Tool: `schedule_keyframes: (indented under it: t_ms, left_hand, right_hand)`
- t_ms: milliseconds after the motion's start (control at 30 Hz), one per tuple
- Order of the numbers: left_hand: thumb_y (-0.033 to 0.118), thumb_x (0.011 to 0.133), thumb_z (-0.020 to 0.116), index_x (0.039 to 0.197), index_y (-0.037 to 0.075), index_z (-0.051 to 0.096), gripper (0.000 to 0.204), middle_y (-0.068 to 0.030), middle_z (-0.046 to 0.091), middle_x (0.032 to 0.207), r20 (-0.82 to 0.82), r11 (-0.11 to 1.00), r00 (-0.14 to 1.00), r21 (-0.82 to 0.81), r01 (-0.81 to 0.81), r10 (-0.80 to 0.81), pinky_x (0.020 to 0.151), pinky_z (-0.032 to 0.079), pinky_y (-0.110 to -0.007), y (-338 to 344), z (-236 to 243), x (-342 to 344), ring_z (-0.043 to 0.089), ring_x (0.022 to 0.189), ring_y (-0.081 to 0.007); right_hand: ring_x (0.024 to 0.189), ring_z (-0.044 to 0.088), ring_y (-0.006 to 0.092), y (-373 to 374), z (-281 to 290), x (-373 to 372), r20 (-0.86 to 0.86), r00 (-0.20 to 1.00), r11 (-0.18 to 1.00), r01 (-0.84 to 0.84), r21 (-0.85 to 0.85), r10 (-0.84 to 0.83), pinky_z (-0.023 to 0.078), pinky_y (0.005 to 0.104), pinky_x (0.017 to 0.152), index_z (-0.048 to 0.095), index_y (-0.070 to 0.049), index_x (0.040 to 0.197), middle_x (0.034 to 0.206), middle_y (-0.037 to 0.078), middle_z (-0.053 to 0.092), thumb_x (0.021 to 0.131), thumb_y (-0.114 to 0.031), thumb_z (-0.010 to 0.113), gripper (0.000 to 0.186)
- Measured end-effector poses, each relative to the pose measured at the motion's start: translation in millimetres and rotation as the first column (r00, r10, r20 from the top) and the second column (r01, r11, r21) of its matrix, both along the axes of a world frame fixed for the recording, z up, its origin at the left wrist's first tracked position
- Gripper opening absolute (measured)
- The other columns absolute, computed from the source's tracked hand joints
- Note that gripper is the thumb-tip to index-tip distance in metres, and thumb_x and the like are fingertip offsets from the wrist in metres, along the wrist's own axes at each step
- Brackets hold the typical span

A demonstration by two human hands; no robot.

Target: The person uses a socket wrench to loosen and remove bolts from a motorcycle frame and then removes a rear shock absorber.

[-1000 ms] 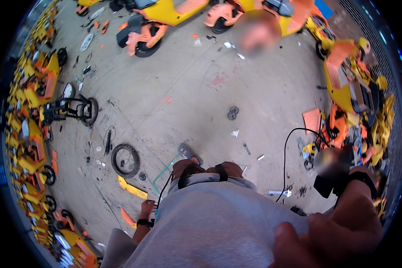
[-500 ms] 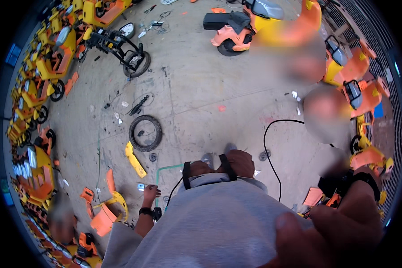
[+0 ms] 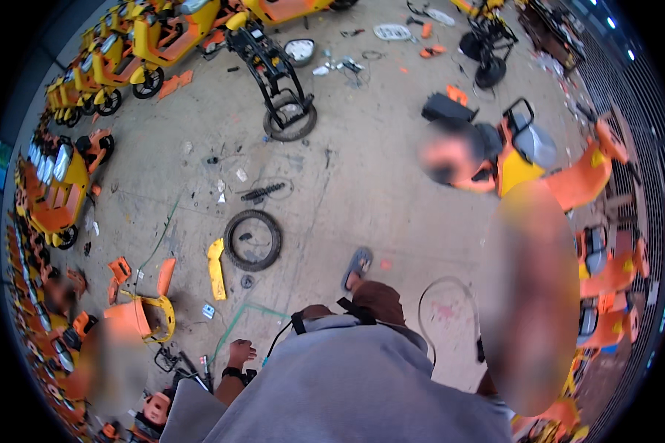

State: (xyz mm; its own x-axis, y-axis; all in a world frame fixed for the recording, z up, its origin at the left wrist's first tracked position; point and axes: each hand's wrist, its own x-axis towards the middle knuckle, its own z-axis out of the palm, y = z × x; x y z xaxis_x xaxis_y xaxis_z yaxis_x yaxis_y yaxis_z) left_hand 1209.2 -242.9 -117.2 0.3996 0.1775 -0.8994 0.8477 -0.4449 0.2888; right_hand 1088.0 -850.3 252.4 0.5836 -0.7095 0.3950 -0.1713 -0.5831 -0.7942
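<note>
My left hand (image 3: pixel 241 351) hangs low beside my shirt (image 3: pixel 332 391), fingers loosely bent and holding nothing, with a band on the wrist. Near it on the floor are a small blue-white item (image 3: pixel 208 311) and a curved orange-and-yellow panel (image 3: pixel 137 321). My right hand is hidden in a blurred patch at the lower right; only a dark bit of arm (image 3: pixel 488 384) shows below it. A cable (image 3: pixel 451 279) loops out from that side. My sandalled foot (image 3: pixel 358 266) is forward on the concrete.
Rows of yellow-orange scooters (image 3: pixel 55 196) line the left, others (image 3: pixel 598 159) the right. A black frame with wheel (image 3: pixel 277 81) lies ahead, nearer a loose tyre (image 3: pixel 253 240), a shock absorber (image 3: pixel 262 192) and a yellow panel (image 3: pixel 216 269). A dark bench (image 3: pixel 550 37) is at back right.
The view has turned and moved forward, so the frame, tyre and scooters shift across it. A foot has stepped forward. My right hand, earlier large at the lower right, is no longer visible.
</note>
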Motion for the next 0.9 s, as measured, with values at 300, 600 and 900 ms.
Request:
schedule_keyframes:
  t_ms: [300, 600, 900]
  left_hand:
    - [0.016, 0.089, 0.059, 0.099, -0.006, 0.062, 0.025, -0.0133, 0.068, 0.073, 0.445, 0.971, 0.89, -0.15, 0.186, -0.102, 0.057, 0.053, -0.029, -194, 72, 139, 0.066, 0.062, -0.0175]
    - [0.019, 0.085, 0.054, 0.079, 0.001, 0.056, 0.019, -0.0092, 0.05, 0.057, 0.015, 0.977, 0.992, -0.179, -0.118, 0.123, 0.042, 0.04, -0.033, -181, -25, 171, 0.05, 0.045, -0.0215]
    - [0.015, 0.086, 0.056, 0.094, -0.003, 0.06, 0.02, -0.016, 0.065, 0.072, 0.036, 0.972, 0.983, -0.161, -0.17, 0.178, 0.045, 0.051, -0.033, -247, -27, 341, 0.064, 0.054, -0.0236]
  right_hand:
    - [0.069, 0.069, 0.0231, -122, -306, 28, -0.712, 0.343, 0.776, -0.088, 0.625, 0.612, 0.055, 0.0343, 0.069, 0.071, -0.003, 0.092, 0.08, 0.011, 0.071, 0.077, -0.024, 0.07, 0.025]
    - [0.062, 0.068, 0.0211, -160, -354, 170, -0.621, 0.573, 0.618, 0.236, 0.75, 0.535, 0.055, 0.0318, 0.058, 0.067, 0.005, 0.08, 0.074, 0.011, 0.07, 0.086, -0.024, 0.066, 0.03]
    - [0.072, 0.07, 0.0245, -215, -341, 297, -0.856, 0.35, 0.77, 0.393, 0.504, 0.381, 0.057, 0.038, 0.06, 0.061, -0.001, 0.118, 0.085, 0.016, 0.07, 0.073, -0.013, 0.077, 0.049]
